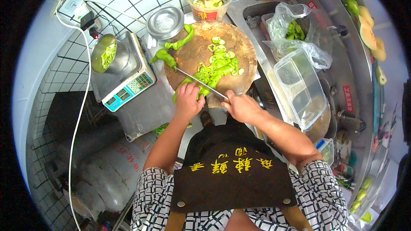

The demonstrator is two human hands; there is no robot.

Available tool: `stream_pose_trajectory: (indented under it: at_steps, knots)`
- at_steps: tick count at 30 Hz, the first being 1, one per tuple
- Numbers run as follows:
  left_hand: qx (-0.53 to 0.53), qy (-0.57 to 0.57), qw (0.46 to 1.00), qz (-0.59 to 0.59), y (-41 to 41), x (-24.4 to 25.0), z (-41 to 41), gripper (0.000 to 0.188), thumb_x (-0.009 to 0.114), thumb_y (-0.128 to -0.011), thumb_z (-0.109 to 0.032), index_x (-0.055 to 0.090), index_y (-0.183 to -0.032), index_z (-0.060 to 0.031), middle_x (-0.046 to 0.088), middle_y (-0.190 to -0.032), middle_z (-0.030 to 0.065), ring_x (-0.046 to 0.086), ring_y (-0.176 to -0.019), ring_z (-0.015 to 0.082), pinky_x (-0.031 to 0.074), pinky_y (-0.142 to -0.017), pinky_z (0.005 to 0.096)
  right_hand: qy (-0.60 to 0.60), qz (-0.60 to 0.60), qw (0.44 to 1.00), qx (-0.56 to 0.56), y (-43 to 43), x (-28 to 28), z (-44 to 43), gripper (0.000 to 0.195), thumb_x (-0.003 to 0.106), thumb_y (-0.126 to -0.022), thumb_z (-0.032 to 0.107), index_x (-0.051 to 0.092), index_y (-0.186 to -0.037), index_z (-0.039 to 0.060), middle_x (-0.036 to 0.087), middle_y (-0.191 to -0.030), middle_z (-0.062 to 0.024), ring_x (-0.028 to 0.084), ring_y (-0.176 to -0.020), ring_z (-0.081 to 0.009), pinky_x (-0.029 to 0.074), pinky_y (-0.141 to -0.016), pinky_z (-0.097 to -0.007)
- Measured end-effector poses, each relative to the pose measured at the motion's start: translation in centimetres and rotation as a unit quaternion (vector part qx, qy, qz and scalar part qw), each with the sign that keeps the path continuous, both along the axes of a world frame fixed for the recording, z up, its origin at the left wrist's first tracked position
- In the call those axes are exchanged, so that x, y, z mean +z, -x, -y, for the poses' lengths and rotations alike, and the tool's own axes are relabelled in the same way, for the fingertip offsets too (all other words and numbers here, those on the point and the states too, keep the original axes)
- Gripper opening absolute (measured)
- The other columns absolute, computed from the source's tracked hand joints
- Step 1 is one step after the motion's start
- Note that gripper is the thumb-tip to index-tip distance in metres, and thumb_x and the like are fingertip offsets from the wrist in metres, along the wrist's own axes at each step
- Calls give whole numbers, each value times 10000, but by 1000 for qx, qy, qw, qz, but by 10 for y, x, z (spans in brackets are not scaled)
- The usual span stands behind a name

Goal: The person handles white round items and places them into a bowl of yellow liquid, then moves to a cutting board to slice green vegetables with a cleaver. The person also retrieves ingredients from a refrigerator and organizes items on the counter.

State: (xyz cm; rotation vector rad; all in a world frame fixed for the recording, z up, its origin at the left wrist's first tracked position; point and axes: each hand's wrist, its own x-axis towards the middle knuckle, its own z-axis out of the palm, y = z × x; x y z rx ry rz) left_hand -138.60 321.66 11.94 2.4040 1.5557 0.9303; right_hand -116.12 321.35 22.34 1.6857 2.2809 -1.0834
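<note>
My right hand grips the handle of a kitchen knife, its blade seen nearly edge-on and slanting up to the left over the round wooden chopping board. Beside the blade, my left hand holds a green pepper down at the board's near edge; the fingers partly cover it. Beyond the knife lies a loose heap of sliced green pepper, with several rings at its far end. Two uncut long peppers rest at the board's left side, one curved pepper and one nearer pepper.
Left of the board stands a digital scale bearing a metal bowl of cut greens. Stacked metal plates and a plastic tub sit behind. Rightward are a sink, a plastic bag and a clear container.
</note>
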Motion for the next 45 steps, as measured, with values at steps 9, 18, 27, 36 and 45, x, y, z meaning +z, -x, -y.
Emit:
stream_pose_trajectory:
  at_steps: [9,18,27,36,45]
  knots:
    - [14,-23,999,30,2,-15,4,259,708,-728,-146,632,-953,-41,610,-1067,139,562,-1028,366,459,-918,478,4,-12,1000,-4,11,-28,2,312,542,-962,329,518,-1045,29,683,-869,-262,662,-862,-463,520,-768,-557]
    - [12,15,999,-44,6,8,16,232,668,-742,-131,635,-956,-48,609,-1081,118,542,-1056,338,429,-920,491,30,-21,999,4,14,1,-1,305,541,-967,311,505,-1044,18,683,-872,-260,662,-867,-463,522,-766,-554]
    - [26,9,999,-18,11,-16,6,235,700,-734,-143,626,-939,-55,587,-1066,150,551,-1012,366,450,-892,494,15,-86,994,-64,-8,-39,-8,315,561,-958,311,523,-1057,14,681,-929,-257,651,-886,-461,506,-784,-565]
    - [56,-1,998,30,-25,0,-37,560,769,-735,-218,532,-1189,7,478,-1312,246,456,-1196,462,350,-1057,557,202,-351,853,-330,-78,-33,-20,279,556,-1010,320,475,-933,64,490,-621,-8,431,-386,-92,375,-347,-274]
    - [94,140,982,-82,-91,7,-81,1041,832,-645,-514,366,-1464,-70,314,-1490,264,232,-1395,509,168,-1147,632,213,-425,701,-531,-143,-86,13,311,600,-987,339,438,-877,97,461,-586,-5,413,-365,-113,379,-335,-293]
